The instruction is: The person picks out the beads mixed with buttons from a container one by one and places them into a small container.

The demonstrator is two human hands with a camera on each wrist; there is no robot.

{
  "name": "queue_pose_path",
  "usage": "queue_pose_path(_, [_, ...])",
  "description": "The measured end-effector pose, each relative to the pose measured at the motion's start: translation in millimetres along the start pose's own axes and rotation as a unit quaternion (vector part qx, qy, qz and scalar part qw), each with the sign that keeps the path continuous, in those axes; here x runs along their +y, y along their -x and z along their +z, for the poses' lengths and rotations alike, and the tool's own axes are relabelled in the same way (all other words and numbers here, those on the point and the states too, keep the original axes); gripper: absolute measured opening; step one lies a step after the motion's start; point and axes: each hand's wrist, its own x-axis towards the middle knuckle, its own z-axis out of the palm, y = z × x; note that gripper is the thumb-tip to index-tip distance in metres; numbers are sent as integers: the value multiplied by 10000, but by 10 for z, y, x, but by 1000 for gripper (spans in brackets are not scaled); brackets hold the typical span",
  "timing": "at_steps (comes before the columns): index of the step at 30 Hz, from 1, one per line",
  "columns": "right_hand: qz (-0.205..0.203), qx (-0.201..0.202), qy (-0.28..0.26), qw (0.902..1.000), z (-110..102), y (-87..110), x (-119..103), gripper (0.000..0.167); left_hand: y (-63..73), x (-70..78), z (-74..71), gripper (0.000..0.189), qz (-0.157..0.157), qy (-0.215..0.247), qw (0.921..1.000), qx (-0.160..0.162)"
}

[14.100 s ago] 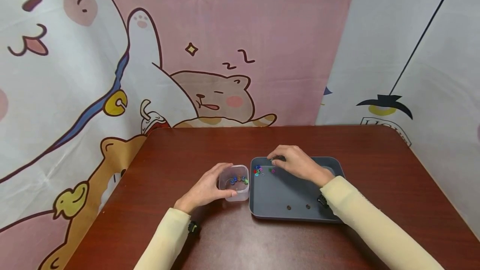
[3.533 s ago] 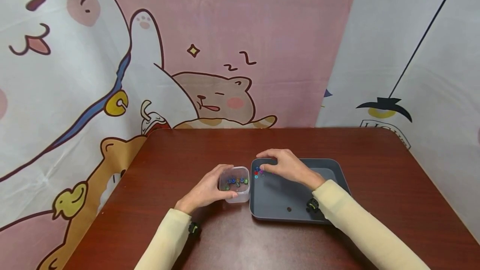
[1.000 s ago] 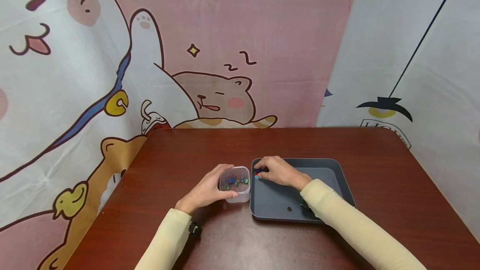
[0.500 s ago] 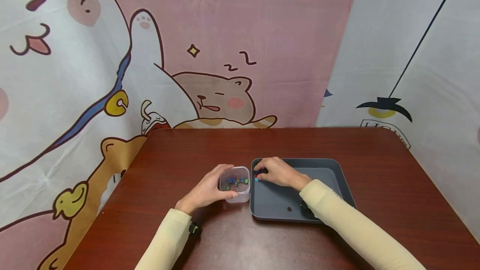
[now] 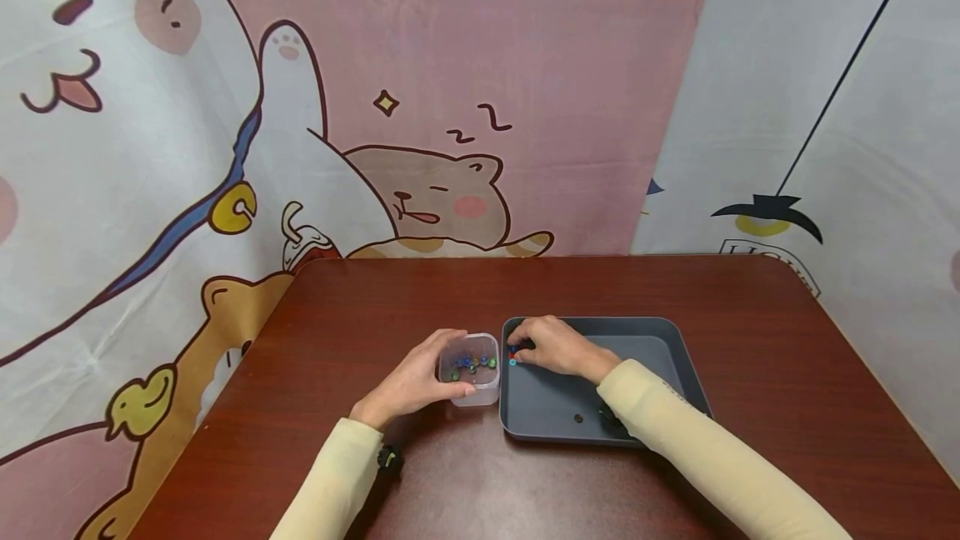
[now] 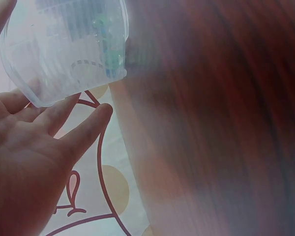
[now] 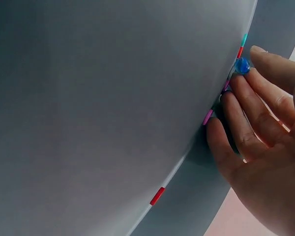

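Observation:
My left hand [image 5: 412, 373] grips a clear plastic tub [image 5: 480, 392] on the table, thumb at its near side and fingers at the far side. Several glass marbles [image 5: 467, 362] lie in the tub. In the left wrist view the tub's wall [image 6: 44, 64] stands against the fingers. My right hand [image 5: 558, 344] reaches into the far left corner of a grey tray [image 5: 592, 394]. In the right wrist view a blue marble [image 7: 242, 65] sits at the thumb and index fingertips, the thumb slightly apart from it. A small cyan ring [image 5: 512, 362] lies just below the hand.
A small dark round piece [image 5: 578, 418] lies near the tray's front edge. In the right wrist view, a red piece [image 7: 157, 195] and pink pieces [image 7: 208, 117] lie on the tray floor. The tub stands close beside the tray's left rim on the brown table [image 5: 420, 490].
My right hand has moved into the tray's far left corner. The cyan ring has slid slightly nearer. One dark piece at the tray's front no longer shows; the tub holds more marbles than 14.1 seconds ago.

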Motion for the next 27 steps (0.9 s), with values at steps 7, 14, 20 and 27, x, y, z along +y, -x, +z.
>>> queue_pose_path(7, [5,55,111,9999,16,-8,1,24,0,5,0,90,17,-21,10000,25])
queue_pose_path(14, [26,63,168,9998,25,-8,-9,22,2,9,2,90,-29,-39,10000,18])
queue_pose_path(20, [15,110,180,9998,21,-3,-21,20,4,9,-2,89,56,-26,10000,45])
queue_pose_path(27, [21,128,238,9996,19,-1,-23,16,3,12,-3,90,60,-84,9999,41])
